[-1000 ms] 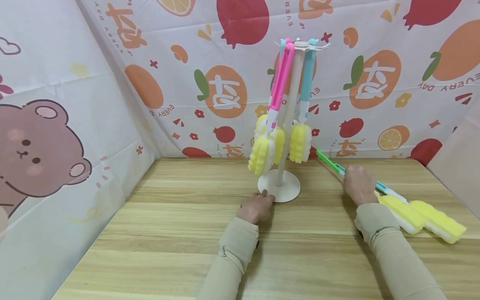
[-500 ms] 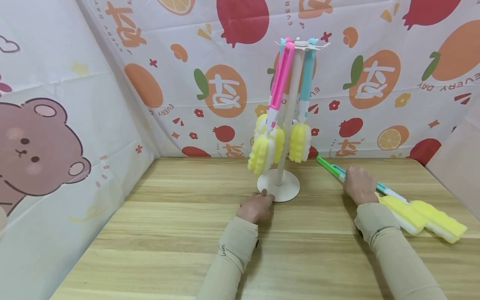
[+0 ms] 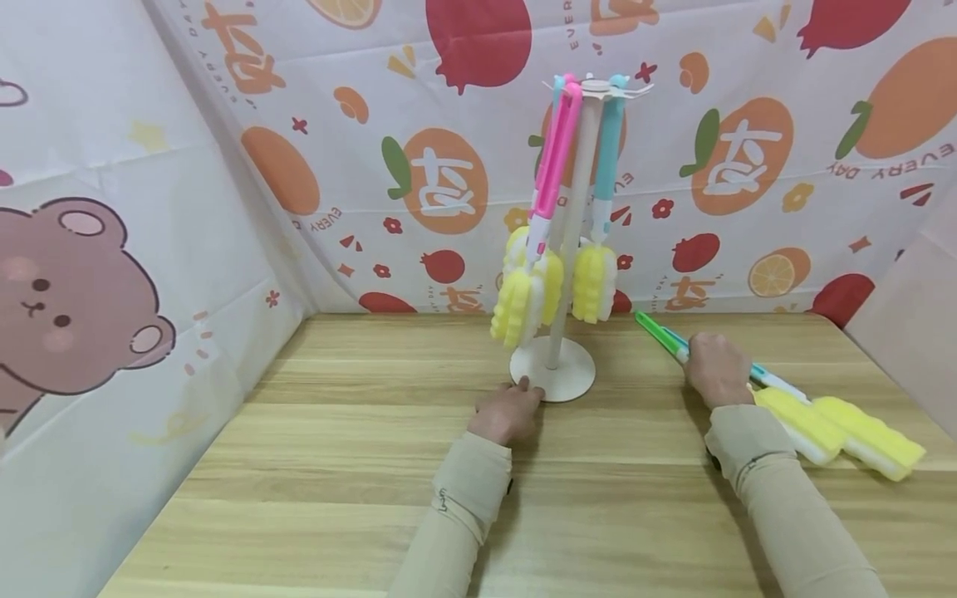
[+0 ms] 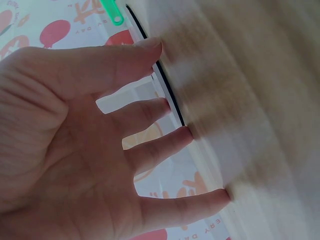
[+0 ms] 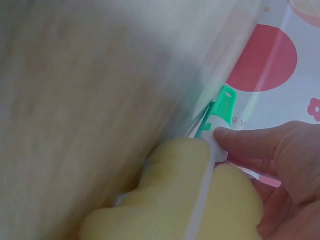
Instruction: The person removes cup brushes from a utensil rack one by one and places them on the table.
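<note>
My left hand [image 3: 508,413] reaches to the front left of a white stand [image 3: 574,380], thumb and fingertips at its round base's rim. In the left wrist view the fingers are spread and nearly straight. My right hand [image 3: 718,368] grips a green-handled sponge bottle brush [image 3: 660,335] low over the table. The right wrist view shows the thumb pressed on the white part of its handle, above the yellow sponge [image 5: 175,187]. Just behind lies a blue-handled bottle brush [image 3: 871,436], its middle partly hidden by the hand.
A pink-handled brush [image 3: 557,158] and blue-handled brushes [image 3: 609,149] hang from the stand's top hooks, sponges down. Other hooks [image 3: 637,93] stick out to the right. A printed cloth [image 3: 336,208] rises behind the wooden table [image 3: 359,465].
The green handle's far end has dipped slightly toward the table, still in the right hand's grip. The left hand stays at the stand's base. The head view has shifted a little.
</note>
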The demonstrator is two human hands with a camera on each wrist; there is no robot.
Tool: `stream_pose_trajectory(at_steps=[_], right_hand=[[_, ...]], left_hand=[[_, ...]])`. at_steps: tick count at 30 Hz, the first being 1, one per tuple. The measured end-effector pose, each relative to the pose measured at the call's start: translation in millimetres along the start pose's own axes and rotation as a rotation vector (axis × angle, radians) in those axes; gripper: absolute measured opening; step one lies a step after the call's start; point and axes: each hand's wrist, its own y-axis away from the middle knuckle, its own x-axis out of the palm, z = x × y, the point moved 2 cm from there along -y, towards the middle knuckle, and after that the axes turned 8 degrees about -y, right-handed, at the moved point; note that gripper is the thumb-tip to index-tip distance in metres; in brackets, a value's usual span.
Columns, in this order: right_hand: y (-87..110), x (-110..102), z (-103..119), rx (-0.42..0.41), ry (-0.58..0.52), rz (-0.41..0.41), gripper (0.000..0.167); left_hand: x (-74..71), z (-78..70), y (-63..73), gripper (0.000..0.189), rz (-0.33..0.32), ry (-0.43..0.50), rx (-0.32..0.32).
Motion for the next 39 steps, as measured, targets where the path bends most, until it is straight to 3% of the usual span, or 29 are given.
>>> stream_pose_trajectory(at_steps=[31, 36, 39], right_hand=[[-2.3, 4, -3, 0.034, -0.048, 0.013, 0.011], [-0.8, -1, -1, 0.041, -0.047, 0.023, 0.023], [0.3, -4, 2, 0.021, -0.049, -0.013, 0.029]], left_hand=[[0.2, 0.5, 1.7, 0.04, -0.008, 0.001, -0.006], [0.9, -0.9, 1.1, 0.041, -0.01, -0.005, 0.001], [0.6, -0.8, 1.2, 0.042, -0.01, -0.005, 0.003]])
